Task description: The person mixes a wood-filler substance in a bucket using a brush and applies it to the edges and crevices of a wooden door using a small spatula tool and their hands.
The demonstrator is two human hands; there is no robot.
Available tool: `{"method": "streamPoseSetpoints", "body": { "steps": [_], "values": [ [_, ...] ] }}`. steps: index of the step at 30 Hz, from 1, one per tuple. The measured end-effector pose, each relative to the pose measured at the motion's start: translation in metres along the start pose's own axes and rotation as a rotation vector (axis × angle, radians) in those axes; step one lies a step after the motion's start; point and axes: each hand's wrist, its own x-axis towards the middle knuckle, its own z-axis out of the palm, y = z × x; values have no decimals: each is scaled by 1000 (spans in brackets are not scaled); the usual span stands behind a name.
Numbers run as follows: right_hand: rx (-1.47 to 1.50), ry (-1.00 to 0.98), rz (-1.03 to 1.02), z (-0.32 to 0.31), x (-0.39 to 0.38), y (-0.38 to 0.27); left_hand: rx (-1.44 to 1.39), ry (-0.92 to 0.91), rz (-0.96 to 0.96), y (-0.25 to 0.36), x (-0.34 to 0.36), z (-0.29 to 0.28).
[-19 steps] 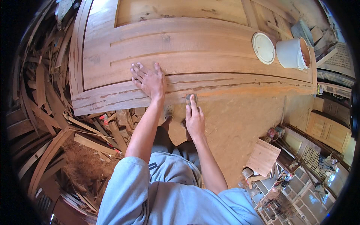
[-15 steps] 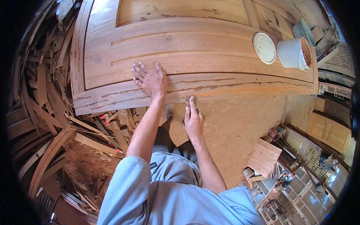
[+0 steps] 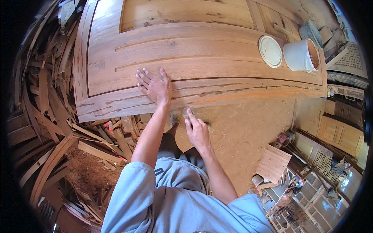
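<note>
A large wooden door panel lies flat across the top of the view, with dark cracks along its near rail. Orange filler is smeared over the right part of that rail. Resting on the panel, my left hand is flat with fingers spread. My right hand grips a putty knife, its index finger stretched along the tool; most of the handle is hidden in the hand. The blade is just off the panel's near edge, over the floor. A white bucket and its round lid sit on the panel's right end.
Scrap wood strips are heaped along the left side and under the panel's near left corner. A foot in a grey clog stands below the edge. At right lie a wooden board, tins and tools. A grey bucket is at far right.
My right hand has shifted slightly left and drawn back from the rail with the putty knife. Orange filler shows a little farther left. My left hand has stayed on the panel.
</note>
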Motion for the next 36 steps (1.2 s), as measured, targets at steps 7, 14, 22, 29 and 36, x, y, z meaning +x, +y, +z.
{"method": "streamPoseSetpoints", "body": {
  "steps": [7,14,22,29,36],
  "values": [
    [-572,-358,-169,-65,49,-10,-16,4,11,4,3,-4],
    [-669,-457,-63,-132,73,6,-34,-23,26,1,7,-9],
    [-84,34,-174,-167,10,86,-36,-48,-1,3,1,-10],
    [980,200,601,-99,-109,126,33,-47,-33,8,2,-10],
    [1363,569,604,-98,-133,225,33,-97,-16,4,3,0]
  ]
}}
